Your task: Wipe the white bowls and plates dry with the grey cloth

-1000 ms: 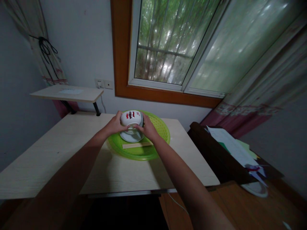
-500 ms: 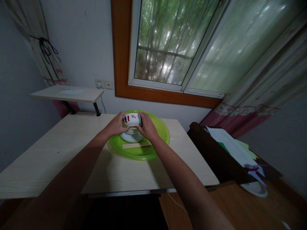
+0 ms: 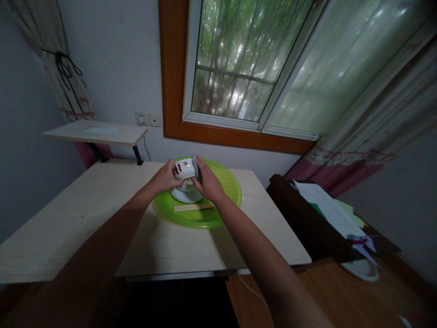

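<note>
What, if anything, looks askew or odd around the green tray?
The patterned white bowl, held between the left hand and right hand, tilts sideways above the white plate instead of sitting level. No spill shows.

"What's the piece being handled?"

"A white bowl (image 3: 184, 169), just left of the frame's centre. It's glossy, with red and black motifs toward its left end and a small red mark higher up."

"Standing upright?"

"No, it's tipped over, outer wall toward us, its upper edge climbing slightly toward the right of the frame."

"What supports it?"

"Both hands: the left hand (image 3: 165, 177) grips the left end, the right hand (image 3: 209, 180) the other, thumbs along the lower edge."

"And that grey patch (image 3: 196, 167) at its right end?"

"Cloth or the bowl's shaded inside; I can't tell which."
</note>
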A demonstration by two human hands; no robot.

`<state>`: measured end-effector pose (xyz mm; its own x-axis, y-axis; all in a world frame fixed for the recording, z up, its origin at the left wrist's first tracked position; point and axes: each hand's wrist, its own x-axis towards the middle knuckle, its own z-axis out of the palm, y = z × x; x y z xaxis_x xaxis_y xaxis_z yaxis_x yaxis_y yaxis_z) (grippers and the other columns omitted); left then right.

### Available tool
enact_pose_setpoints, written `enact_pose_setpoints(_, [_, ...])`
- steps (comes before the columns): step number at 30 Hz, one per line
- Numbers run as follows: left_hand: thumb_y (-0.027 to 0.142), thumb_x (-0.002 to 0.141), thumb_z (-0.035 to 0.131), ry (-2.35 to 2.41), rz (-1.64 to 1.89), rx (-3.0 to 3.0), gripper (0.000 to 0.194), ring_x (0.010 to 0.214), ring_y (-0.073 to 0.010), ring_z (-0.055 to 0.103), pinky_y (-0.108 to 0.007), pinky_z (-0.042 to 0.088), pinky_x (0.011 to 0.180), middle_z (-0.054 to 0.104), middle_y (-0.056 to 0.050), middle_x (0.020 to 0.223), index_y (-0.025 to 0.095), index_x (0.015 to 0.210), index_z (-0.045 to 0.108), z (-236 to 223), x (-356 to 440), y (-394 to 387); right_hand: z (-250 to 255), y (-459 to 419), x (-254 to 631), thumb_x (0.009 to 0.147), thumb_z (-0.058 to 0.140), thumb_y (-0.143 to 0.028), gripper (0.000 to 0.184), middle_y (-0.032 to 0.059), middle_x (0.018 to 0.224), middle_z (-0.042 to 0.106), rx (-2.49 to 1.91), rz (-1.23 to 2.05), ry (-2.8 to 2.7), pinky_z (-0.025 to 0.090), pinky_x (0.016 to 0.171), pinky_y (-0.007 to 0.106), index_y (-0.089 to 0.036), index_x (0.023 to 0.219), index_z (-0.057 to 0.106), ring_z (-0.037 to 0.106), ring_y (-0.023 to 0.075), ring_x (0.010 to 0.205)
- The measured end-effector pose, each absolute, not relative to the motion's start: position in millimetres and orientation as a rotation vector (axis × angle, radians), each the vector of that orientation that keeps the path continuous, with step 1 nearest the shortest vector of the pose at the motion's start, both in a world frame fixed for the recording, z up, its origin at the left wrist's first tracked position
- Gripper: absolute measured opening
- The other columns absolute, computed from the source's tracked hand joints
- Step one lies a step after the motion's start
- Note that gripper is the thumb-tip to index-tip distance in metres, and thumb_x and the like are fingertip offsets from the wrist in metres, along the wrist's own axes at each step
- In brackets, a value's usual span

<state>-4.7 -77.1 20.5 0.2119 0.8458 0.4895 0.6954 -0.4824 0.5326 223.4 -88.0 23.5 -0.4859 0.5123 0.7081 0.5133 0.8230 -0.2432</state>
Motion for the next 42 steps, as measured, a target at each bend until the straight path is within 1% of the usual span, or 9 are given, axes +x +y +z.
enact_pose_setpoints(5, [0.046,0.067,0.075,1.473,1.142,2.265,0.053,0.077,-0.0202,0.061,-0.03,0.044,0.064,0.058,-0.002,0.089,0.023,0.099,0.038,22,-4,-78,26,-93,222,0.096,0.036,-0.007,0.069,0.0087,0.167,0.019,-0.697,-0.134,-2.281,0.025,0.126,0.048,-0.02,0.16,0.017,0.012,0.0202,0.156])
enact_pose_setpoints(12, [0.039,0.067,0.073,1.436,1.116,2.297,0.047,0.071,-0.018,0.057,-0.029,0.042,0.062,0.054,0.001,0.081,0.023,0.094,0.037,22,-2,-78,30,-100,216,0.1,0.037,-0.012,0.06,0.0056,0.164,0.028,-0.6,-0.279,-2.452,0.019,0.127,0.051,-0.022,0.158,0.027,0.012,0.0202,0.156])
enact_pose_setpoints(18, [0.043,0.067,0.074,1.44,1.134,2.305,0.051,0.075,-0.0199,0.06,-0.03,0.044,0.064,0.058,-0.002,0.086,0.023,0.098,0.039,21,-2,-76,30,-96,220,0.085,0.042,-0.002,0.079,0.0052,0.167,0.019,-0.735,-0.136,-2.319,0.023,0.127,0.048,-0.02,0.16,0.021,0.014,0.0203,0.155])
enact_pose_setpoints(22, [0.044,0.066,0.076,1.505,1.134,2.27,0.055,0.078,-0.0213,0.061,-0.03,0.044,0.064,0.06,-0.003,0.089,0.022,0.102,0.042,20,-4,-75,23,-88,226,0.078,0.046,-0.002,0.088,0.0076,0.167,0.02,-0.801,0.009,-2.201,0.025,0.126,0.044,-0.017,0.16,0.018,0.02,0.021,0.154])
enact_pose_setpoints(27, [0.046,0.067,0.075,1.54,1.174,2.255,0.055,0.079,-0.0222,0.062,-0.031,0.045,0.066,0.06,-0.004,0.09,0.021,0.103,0.042,20,-6,-75,13,-80,228,0.077,0.049,-0.003,0.089,0.0136,0.162,0.031,-0.972,0.136,-2.133,0.034,0.122,0.047,-0.013,0.159,0.018,0.037,0.0263,0.147])
enact_pose_setpoints(30, [0.047,0.067,0.075,1.545,1.188,2.237,0.055,0.079,-0.0224,0.062,-0.032,0.045,0.065,0.059,-0.004,0.089,0.021,0.102,0.042,22,-6,-76,11,-80,228,0.077,0.048,-0.002,0.088,0.0148,0.161,0.034,-1.027,0.146,-2.135,0.038,0.119,0.047,-0.013,0.159,0.018,0.04,0.0273,0.145])
enact_pose_setpoints(36, [0.044,0.065,0.076,1.525,1.202,2.167,0.055,0.081,-0.0216,0.063,-0.031,0.046,0.066,0.061,-0.003,0.09,0.022,0.101,0.04,23,-5,-76,17,-86,226,0.08,0.037,0.004,0.089,0.004,0.167,0.017,-0.863,0.004,-2.211,0.028,0.125,0.042,-0.024,0.161,0.013,0.02,0.0174,0.154])
enact_pose_setpoints(38, [0.043,0.066,0.075,1.512,1.196,2.168,0.055,0.081,-0.0217,0.063,-0.031,0.047,0.067,0.061,-0.003,0.09,0.022,0.101,0.039,21,-5,-74,20,-89,223,0.086,0.034,0.003,0.081,0.0039,0.167,0.017,-0.81,-0.069,-2.251,0.027,0.126,0.042,-0.025,0.161,0.016,0.017,0.0164,0.155])
enact_pose_setpoints(42, [0.038,0.066,0.073,1.452,1.187,2.198,0.051,0.078,-0.0198,0.061,-0.03,0.046,0.067,0.059,-0.001,0.087,0.023,0.098,0.037,19,-6,-72,24,-94,218,0.096,0.035,-0.005,0.066,0.0054,0.165,0.027,-0.676,-0.179,-2.376,0.027,0.125,0.046,-0.025,0.158,0.025,0.015,0.0171,0.155])
